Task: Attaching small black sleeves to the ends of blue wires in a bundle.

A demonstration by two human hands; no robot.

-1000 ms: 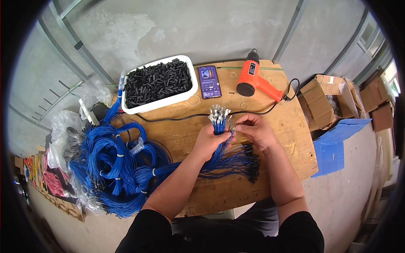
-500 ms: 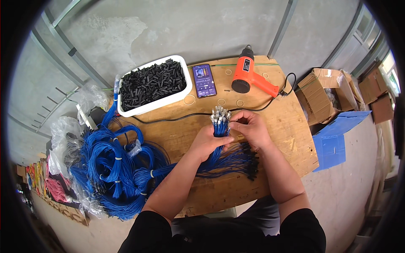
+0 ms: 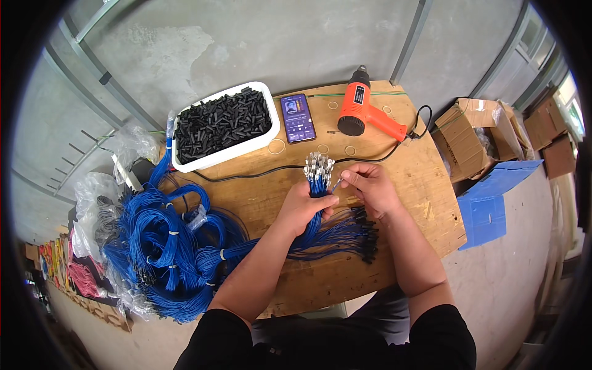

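My left hand (image 3: 302,206) is closed round a bundle of blue wires (image 3: 317,186), whose silvery metal terminals (image 3: 319,164) stand up above the fist. Just right of it, my right hand (image 3: 372,186) pinches one blue wire (image 3: 337,185) near its tip, held slightly apart from the bundle. Below both hands, other wires of the bunch fan out to the right and finish in black sleeved ends (image 3: 365,237). Leftward, the bunch runs to a white tie (image 3: 222,254) and a large heap of coiled blue wire (image 3: 163,237).
A white tub (image 3: 271,139) of short black tubes stands at the back left of the wooden table (image 3: 425,185). Beside it lie a phone (image 3: 298,117) and an orange heat gun (image 3: 364,108), its black cord (image 3: 265,174) crossing the table. Cardboard boxes (image 3: 459,148) stand off the right edge.
My right hand has moved slightly right, drawing a single wire away from the bundle. The terminals in my left hand have shifted a little left and up.
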